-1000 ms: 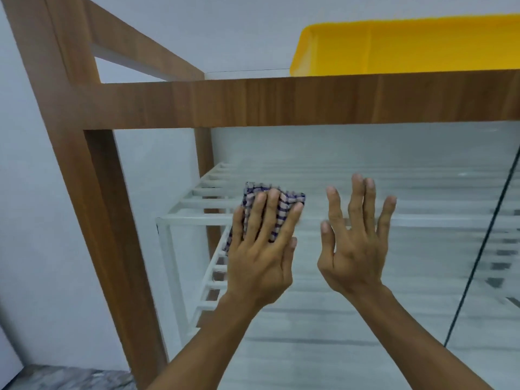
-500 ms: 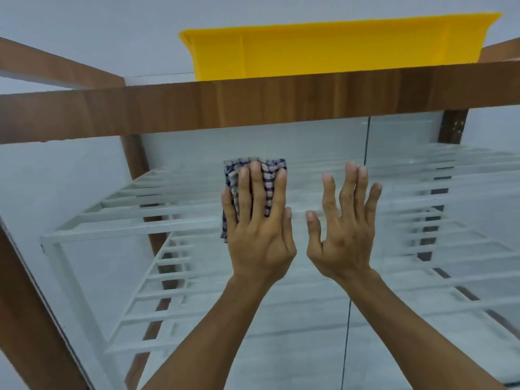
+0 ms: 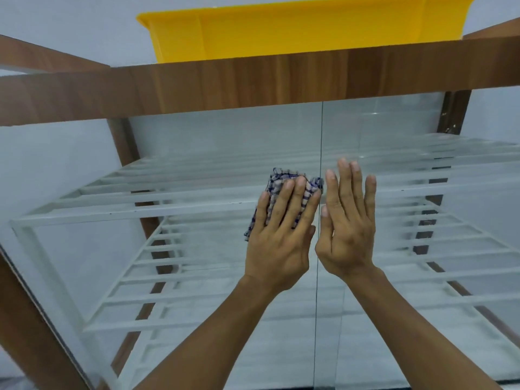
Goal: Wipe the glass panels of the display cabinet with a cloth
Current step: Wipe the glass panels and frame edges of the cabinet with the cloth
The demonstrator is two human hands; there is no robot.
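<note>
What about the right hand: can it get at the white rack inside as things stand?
Probably not. The right hand is held flat at the glass panel, and the white rack sits behind that glass; no opening shows there.

Behind everything you see a plain wall (image 3: 70, 15). It is pale grey-white and fills the top of the frame. You can also see it at the far left and far right edges. At the top middle, a big yellow tub (image 3: 281, 32) stands in front of that wall, and its lower part is hidden. The light is soft and even. The bottom left corner is only a grey blur.
</note>
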